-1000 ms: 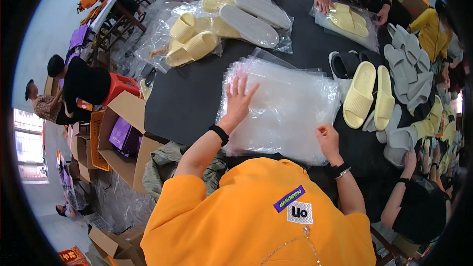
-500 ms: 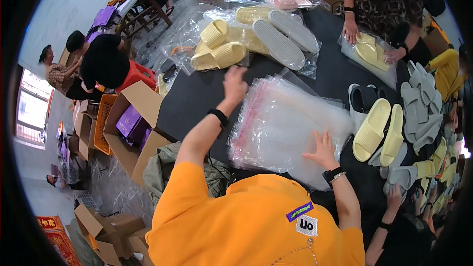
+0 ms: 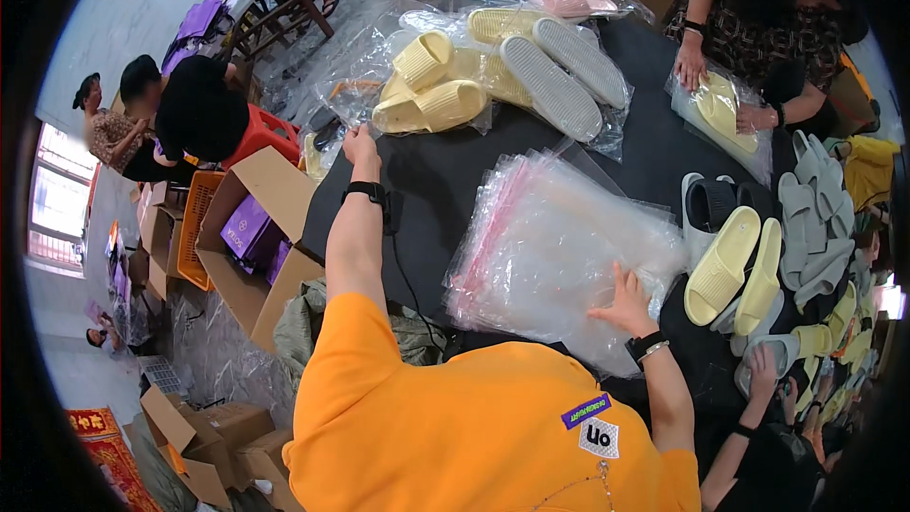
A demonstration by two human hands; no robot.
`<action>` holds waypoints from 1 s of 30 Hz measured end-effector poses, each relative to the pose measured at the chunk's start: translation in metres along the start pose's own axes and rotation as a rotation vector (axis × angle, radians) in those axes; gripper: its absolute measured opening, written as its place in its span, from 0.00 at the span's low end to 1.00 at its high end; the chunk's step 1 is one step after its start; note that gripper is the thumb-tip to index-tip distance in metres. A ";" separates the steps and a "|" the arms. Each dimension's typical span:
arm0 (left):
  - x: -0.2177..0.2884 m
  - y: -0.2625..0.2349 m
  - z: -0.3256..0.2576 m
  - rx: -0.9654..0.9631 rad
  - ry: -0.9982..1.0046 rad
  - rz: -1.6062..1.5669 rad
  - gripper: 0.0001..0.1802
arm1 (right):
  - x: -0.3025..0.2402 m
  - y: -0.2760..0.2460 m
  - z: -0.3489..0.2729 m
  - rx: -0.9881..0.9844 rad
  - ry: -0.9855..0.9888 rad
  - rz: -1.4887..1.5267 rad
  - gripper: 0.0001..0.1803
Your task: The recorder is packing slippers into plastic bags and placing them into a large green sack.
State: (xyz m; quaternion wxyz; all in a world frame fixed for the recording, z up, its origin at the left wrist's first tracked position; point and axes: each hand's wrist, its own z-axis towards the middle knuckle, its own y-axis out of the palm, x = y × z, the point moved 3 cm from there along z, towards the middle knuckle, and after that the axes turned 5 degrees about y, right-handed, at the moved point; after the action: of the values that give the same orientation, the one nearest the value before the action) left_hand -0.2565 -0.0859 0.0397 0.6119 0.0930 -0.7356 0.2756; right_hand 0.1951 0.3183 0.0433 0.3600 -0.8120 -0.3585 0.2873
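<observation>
My right hand lies with spread fingers on a stack of clear plastic bags with pink edges, on the black table. Reaching far left, my left hand has its fingers drawn together at the table's edge, beside clear plastic film. What they pinch, if anything, is too small to make out. Just right of it, cream slippers lie on the heap of bagged footwear, with bagged grey slippers and a bagged pink pair farther back.
Right of the stack stand loose cream slides, a black-and-white slide and many grey slippers. Across the table a co-worker's hands press a bagged cream slipper. An open carton with purple packages stands at left.
My left hand has moved left, from beside the bagged slippers to the table's left edge, and its fingers have closed. My right hand stays on the stack.
</observation>
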 end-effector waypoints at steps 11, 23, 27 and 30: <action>0.158 -0.030 -0.092 -0.250 0.809 -0.254 0.09 | -0.008 -0.008 -0.010 -0.028 0.000 -0.014 0.63; 0.253 -0.046 -0.245 -0.802 0.834 -0.801 0.05 | 0.003 0.002 -0.009 0.135 -0.064 -0.026 0.60; 0.267 -0.042 -0.281 -0.909 0.720 -0.997 0.05 | 0.013 -0.002 -0.001 0.319 -0.094 0.202 0.59; 0.274 -0.042 -0.306 -1.087 0.672 -1.112 0.08 | 0.025 -0.015 0.007 0.235 0.006 0.354 0.56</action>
State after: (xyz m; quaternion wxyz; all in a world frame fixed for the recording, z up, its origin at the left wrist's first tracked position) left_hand -0.0408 0.0926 0.3429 0.8040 0.0474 -0.3920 -0.4446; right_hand 0.1990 0.3479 0.0459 0.3973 -0.8155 -0.1734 0.3834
